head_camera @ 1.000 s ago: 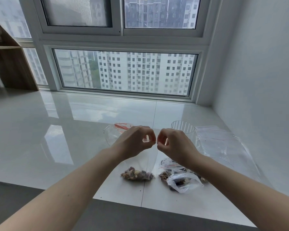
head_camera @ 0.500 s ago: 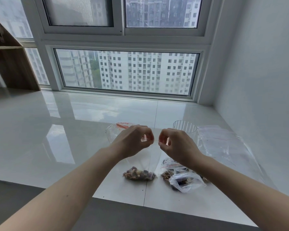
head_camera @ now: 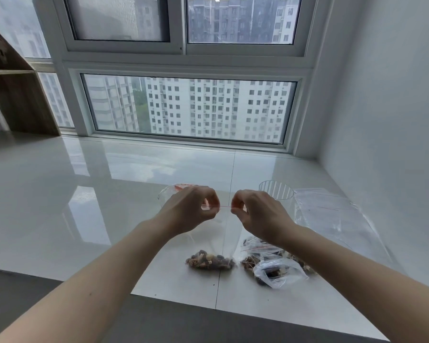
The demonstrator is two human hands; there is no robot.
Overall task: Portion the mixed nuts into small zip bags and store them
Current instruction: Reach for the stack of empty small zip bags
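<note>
The small zip bag (head_camera: 227, 233) is clear plastic with a red seal line along its top edge; it hangs upright above the white tiled surface (head_camera: 84, 194). Mixed nuts (head_camera: 209, 261) fill only its bottom. The left hand (head_camera: 191, 211) and right hand (head_camera: 258, 214) each pinch the seal line between thumb and curled fingers. Just right, 2 or more filled bags (head_camera: 275, 266) lie heaped. Behind them stand a ribbed clear cup (head_camera: 276, 190) and a large flat zip bag (head_camera: 337, 219).

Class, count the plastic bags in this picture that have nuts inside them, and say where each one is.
3, perhaps more: the held bag hanging from both hands over the floor; two overlapping bags to its right, the front bag and the rear bag. The forearm may hide others.
</note>
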